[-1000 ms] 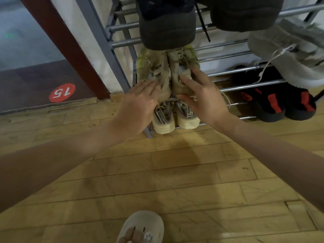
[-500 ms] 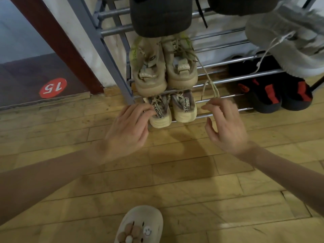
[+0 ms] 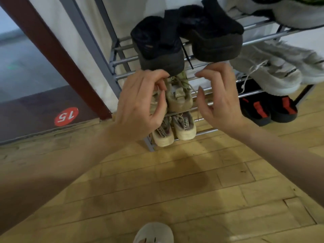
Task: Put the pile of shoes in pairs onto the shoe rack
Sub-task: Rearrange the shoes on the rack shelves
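The metal shoe rack (image 3: 263, 39) stands against the wall with pairs on its shelves. A black pair (image 3: 185, 41) sits on an upper shelf. Below it is a beige pair (image 3: 179, 99), and a cream pair with lettered straps (image 3: 184, 128) is on the lowest shelf. My left hand (image 3: 140, 106) hovers in front of the left beige shoe, its fingers loosely curled and holding nothing. My right hand (image 3: 220, 99) is raised to the right of the beige pair, fingertips just under the black shoe's sole, also holding nothing.
A black-and-red pair (image 3: 268, 109) and a white pair (image 3: 280, 72) fill the rack's right side, with grey sneakers (image 3: 289, 13) on top. A red "15" sticker (image 3: 66, 116) lies by the brown door frame (image 3: 57, 55). My slippered foot (image 3: 154, 233) stands on the wooden floor.
Both hands have risen from beside the lowest shelf to the level of the beige pair and moved closer together. The view has tilted up, showing more of the black pair.
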The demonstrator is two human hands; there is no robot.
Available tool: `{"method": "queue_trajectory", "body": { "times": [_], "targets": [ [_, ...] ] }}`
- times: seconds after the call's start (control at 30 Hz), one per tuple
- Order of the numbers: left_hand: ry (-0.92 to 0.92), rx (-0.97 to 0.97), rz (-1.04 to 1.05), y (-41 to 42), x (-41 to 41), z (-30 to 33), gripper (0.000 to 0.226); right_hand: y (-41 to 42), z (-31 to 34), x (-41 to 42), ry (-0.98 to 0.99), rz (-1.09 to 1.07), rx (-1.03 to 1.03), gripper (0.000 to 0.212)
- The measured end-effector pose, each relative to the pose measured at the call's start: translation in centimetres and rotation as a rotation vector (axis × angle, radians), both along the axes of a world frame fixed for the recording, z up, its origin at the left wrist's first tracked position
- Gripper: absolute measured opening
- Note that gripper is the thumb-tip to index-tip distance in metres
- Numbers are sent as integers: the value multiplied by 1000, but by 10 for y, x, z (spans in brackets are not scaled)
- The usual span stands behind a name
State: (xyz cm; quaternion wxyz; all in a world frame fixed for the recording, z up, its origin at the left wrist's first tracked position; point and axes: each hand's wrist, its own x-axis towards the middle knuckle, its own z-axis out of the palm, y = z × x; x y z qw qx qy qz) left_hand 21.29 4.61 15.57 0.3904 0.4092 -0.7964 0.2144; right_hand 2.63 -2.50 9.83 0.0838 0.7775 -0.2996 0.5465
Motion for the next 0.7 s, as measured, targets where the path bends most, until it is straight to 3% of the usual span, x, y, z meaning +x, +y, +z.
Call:
{"method": "queue_trajectory", "body": {
  "times": [0.17, 0.3, 0.4, 0.5, 0.7],
  "targets": [
    [64, -47, 56, -8, -8, 28, 30, -1, 19, -7, -14, -48, -116, 25],
    [82, 88, 189, -21, -10, 46, 51, 1, 37, -9, -112, -158, -164, 26],
    [107, 240, 199, -27, -7, 47, 59, -2, 53, -5, -129, -274, 4, 48],
    [19, 331, 182, -29, -1, 47, 67, -7, 61, 0, -79, -307, 198, 65],
    [49, 288, 127, -21, 4, 48, 46, -8, 61, 1, -122, -153, 290, 63]
  ]
}}
